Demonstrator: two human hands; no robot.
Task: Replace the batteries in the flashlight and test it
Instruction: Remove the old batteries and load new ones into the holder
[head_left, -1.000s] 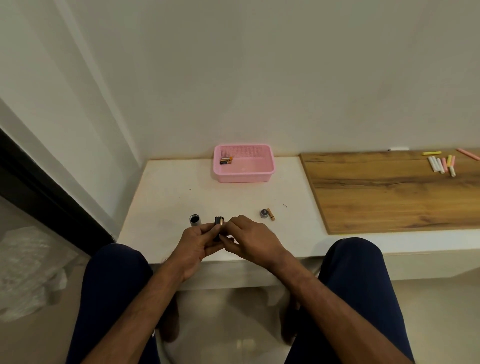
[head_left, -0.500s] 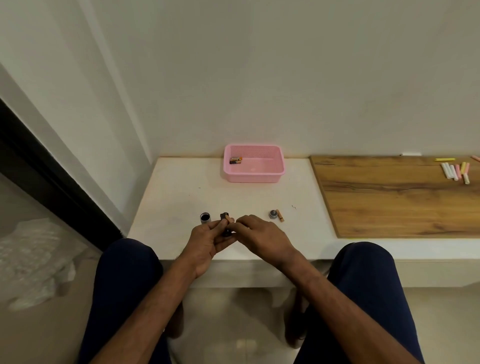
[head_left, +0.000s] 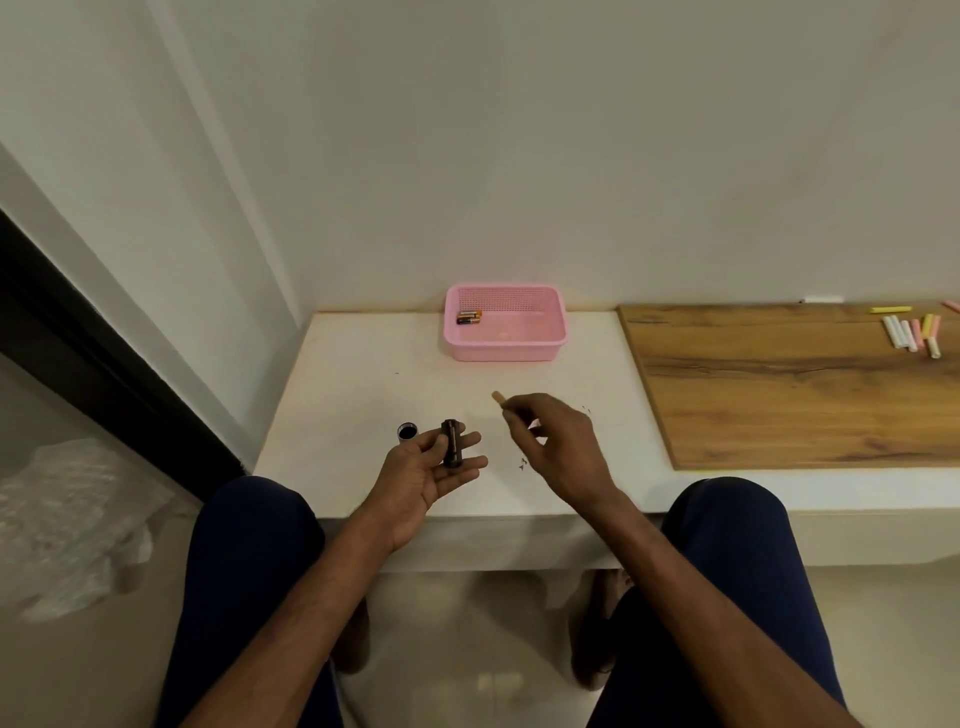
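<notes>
My left hand (head_left: 431, 470) lies palm up over the white table's front edge and holds a small dark battery holder (head_left: 451, 449) across its fingers. To the right and a little farther back, my right hand (head_left: 553, 441) pinches a small tan battery (head_left: 498, 397) at its fingertips, clear of the table. A dark cylindrical flashlight part (head_left: 407, 431) stands on the table just left of my left hand. Farther back, a pink basket (head_left: 540, 345) holds batteries (head_left: 468, 317) in its left corner.
The white table (head_left: 353, 395) meets the wall at the back and on the left. A wooden board (head_left: 779, 395) covers its right side, with several chalk sticks (head_left: 911, 332) at the far right. My knees are under the front edge.
My hands, joined on the battery holder before, have come apart. The right hand has moved right and away from me with a tan battery at its fingertips. The left palm has opened upward.
</notes>
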